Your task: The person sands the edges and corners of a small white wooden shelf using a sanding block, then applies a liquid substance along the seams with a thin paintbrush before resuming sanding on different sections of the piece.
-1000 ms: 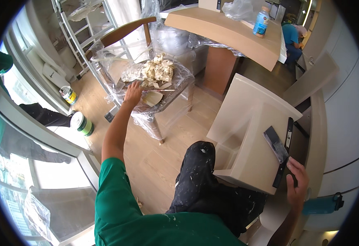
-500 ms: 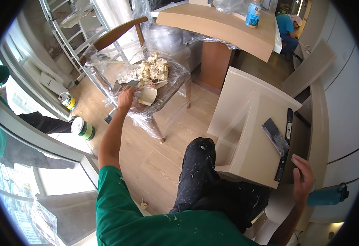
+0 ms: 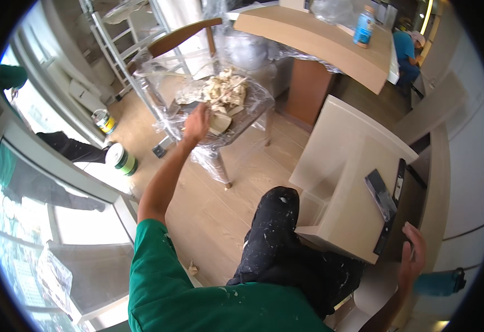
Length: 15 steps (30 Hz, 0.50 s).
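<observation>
A white-framed glass panel (image 3: 37,193) fills the left of the frame from where I stand, and across the upper right runs a counter (image 3: 314,41) with a brown board top. At right of centre a cream drawer-like box (image 3: 358,205) rests beside the kneeling person's dark, paint-flecked trousers (image 3: 272,227). A wooden chair (image 3: 184,37), its seat and legs wrapped in clear plastic, takes the upper centre-left, with a metal stepladder (image 3: 117,55) behind it; a co-worker in blue (image 3: 405,52) bends over at the upper right. The person's hands are well apart. The left hand (image 3: 197,124) is over the near edge of the chair seat, just beside a heap of crumpled pale strips (image 3: 225,91) and a small beige piece (image 3: 220,123); whether its fingers grip anything I cannot tell. The right hand (image 3: 412,252), lower right, is loosely curled with nothing visible in it, between the black runner (image 3: 384,238) along the box and a teal flask (image 3: 441,282). A white-and-green bucket (image 3: 121,159) sits left of centre. Smallest, a dark flat block (image 3: 381,195) lies tilted on the box, its lower end by the runner.
</observation>
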Available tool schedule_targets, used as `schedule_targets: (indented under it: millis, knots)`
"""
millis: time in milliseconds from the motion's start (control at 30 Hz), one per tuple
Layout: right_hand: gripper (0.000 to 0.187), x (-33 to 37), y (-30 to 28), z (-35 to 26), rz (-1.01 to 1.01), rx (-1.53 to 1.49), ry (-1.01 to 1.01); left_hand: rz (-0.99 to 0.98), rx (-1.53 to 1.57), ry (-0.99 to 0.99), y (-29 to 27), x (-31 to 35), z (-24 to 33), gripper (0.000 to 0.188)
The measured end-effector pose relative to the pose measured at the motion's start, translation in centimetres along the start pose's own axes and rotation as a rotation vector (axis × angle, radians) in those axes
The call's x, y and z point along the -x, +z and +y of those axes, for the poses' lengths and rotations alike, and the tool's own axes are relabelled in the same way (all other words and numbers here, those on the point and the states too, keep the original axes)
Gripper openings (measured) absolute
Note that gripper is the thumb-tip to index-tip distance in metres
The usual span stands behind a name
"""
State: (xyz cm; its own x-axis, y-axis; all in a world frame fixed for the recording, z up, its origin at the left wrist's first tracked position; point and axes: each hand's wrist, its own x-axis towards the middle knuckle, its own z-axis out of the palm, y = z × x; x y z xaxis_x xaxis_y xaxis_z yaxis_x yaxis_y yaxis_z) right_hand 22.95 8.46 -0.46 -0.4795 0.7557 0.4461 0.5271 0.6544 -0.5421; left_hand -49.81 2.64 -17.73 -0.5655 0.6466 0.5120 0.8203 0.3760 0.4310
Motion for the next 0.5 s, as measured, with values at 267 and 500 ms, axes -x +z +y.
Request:
schedule_targets:
  millis: [267, 500]
  knots:
    - [0.042, -5.8, 2.2, -7.4, -0.021, 0.038, -0.44, -0.772, 1.37, 0.073, -11.6, 5.3, 29.5, 0.018]
    - [0.045, -13.3, 7.3, -10.6, -0.067, 0.281, -0.735, -1.138, 1.478, 0.305, -13.9, 11.7, 36.0, 0.025]
